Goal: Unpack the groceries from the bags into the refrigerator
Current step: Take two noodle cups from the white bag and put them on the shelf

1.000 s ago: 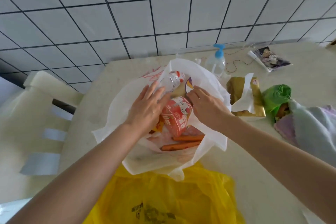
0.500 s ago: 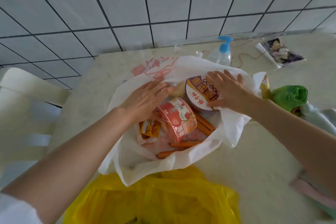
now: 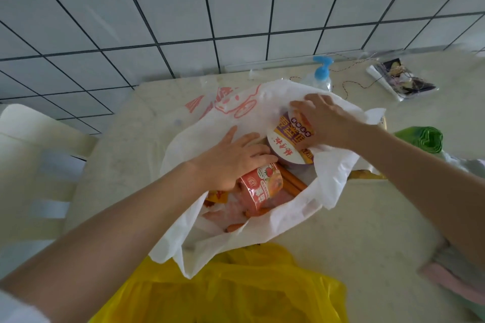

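Right hand (image 3: 325, 120) grips purple noodle cup (image 3: 286, 144) (inside white bag (image 3: 328, 181)); left hand (image 3: 231, 162) flat.

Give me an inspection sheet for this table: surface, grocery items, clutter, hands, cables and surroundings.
Surface: pale table.
Job's things: open white bag holding a purple-lidded cup, a red cup and sausages; yellow bag nearer the camera.
Clutter: pump bottle, photo packet, green roll.
Hands: left hand rests flat on the red cup; right hand grips the purple-lidded cup.
Cables: thin red string by the pump bottle.
Surroundings: tiled wall, white chair.
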Action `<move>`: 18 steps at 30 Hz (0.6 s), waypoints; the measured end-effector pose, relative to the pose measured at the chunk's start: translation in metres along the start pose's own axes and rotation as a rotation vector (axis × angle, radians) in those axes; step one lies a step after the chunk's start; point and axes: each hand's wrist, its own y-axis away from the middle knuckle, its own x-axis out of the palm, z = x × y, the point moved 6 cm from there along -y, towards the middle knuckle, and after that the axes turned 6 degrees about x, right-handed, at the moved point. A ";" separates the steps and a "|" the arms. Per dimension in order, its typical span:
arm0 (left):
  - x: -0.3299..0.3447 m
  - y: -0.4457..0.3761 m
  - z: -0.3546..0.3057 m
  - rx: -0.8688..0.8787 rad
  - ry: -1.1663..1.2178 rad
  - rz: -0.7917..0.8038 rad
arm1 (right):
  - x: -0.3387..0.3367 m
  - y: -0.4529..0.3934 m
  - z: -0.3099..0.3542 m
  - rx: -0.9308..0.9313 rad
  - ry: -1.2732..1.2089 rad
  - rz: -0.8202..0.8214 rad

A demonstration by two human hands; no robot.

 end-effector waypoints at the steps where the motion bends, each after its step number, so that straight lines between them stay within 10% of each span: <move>1: 0.000 0.001 0.000 -0.021 0.003 0.004 | -0.002 0.002 0.008 -0.029 0.034 -0.038; 18: 0.001 0.009 0.011 -0.152 0.053 0.011 | -0.008 0.002 0.029 -0.031 0.034 -0.037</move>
